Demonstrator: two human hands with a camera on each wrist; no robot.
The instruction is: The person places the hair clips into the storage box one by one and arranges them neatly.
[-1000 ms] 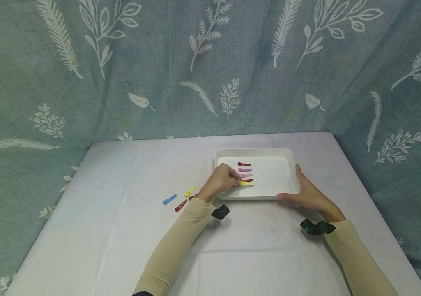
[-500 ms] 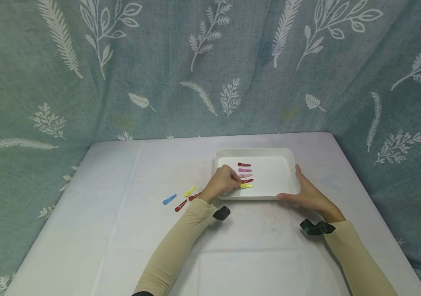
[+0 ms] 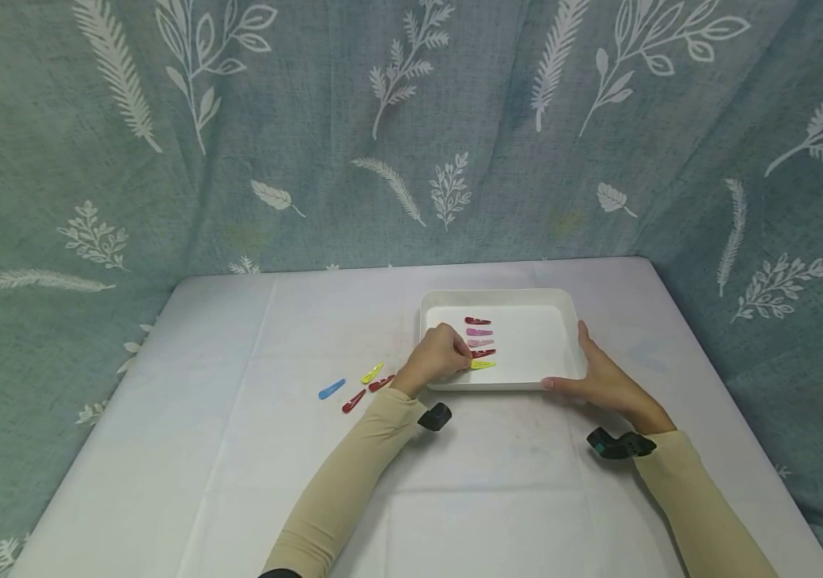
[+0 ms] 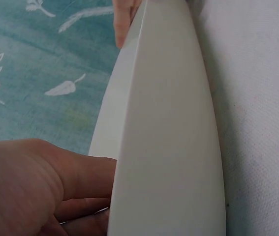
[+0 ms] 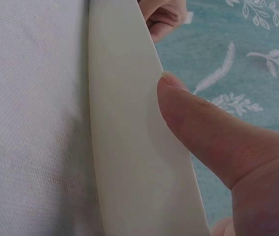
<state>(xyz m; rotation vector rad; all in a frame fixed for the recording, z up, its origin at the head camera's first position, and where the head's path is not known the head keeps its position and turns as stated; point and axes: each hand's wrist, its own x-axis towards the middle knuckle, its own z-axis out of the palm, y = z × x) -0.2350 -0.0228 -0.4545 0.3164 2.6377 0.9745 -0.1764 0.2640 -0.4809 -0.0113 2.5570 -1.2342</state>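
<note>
A shallow white tray [image 3: 527, 341] holds a column of snap hair clips: a dark red clip [image 3: 478, 321], two pink ones below it, a second dark red clip [image 3: 484, 353] and a yellow hair clip [image 3: 483, 364] nearest the front. My left hand [image 3: 442, 353] reaches over the tray's left side and pinches the yellow clip by its left end. Its fingertips are hidden behind the tray wall [image 4: 169, 123] in the left wrist view. At the tray's front right corner, my right hand [image 3: 609, 385] grips the tray, its thumb [image 5: 193, 108] against the front rim and its fingers along the right side.
Left of the tray, on the white cloth [image 3: 295, 466], lie a blue hair clip [image 3: 332, 389], another yellow clip [image 3: 372, 373] and two dark red clips, one red clip [image 3: 354, 401] nearer the front. Patterned blue-green fabric [image 3: 324, 201] hangs behind and at both sides.
The yellow clip has shifted slightly toward the tray's front, leaving a gap below the red one. My left hand moved down a little with it; the right hand stays where it was.
</note>
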